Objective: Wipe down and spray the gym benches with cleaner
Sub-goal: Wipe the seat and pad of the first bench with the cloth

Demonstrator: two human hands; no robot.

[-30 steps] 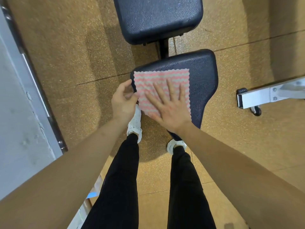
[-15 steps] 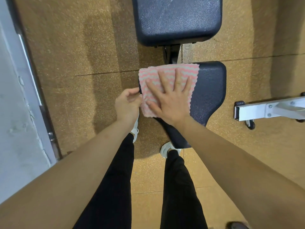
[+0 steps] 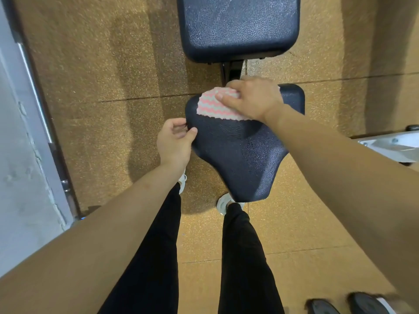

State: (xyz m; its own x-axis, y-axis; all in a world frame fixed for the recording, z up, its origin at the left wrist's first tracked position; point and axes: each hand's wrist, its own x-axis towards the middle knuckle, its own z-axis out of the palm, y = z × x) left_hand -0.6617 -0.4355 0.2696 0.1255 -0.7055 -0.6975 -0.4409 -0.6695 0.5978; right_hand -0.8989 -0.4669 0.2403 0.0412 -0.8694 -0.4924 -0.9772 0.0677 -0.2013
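Curled left hand [image 3: 174,143] touches seat [image 3: 238,155] edge, hold unclear; right hand [image 3: 251,98] clutches bunched cloth [image 3: 215,105].
Cloth sits at seat's far edge: pushed further, it may drop into the gap before the back pad [image 3: 238,26].

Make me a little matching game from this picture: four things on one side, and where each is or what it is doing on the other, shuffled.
Things:
1. cloth
2. left hand
3. right hand
4. white frame

Places or states:
A. at the picture's right edge
B. grips the left edge of the seat pad
C. holds the cloth
D. lies on the far end of the seat pad

Pairs: 1-D, 2-B, 3-C, 4-A.
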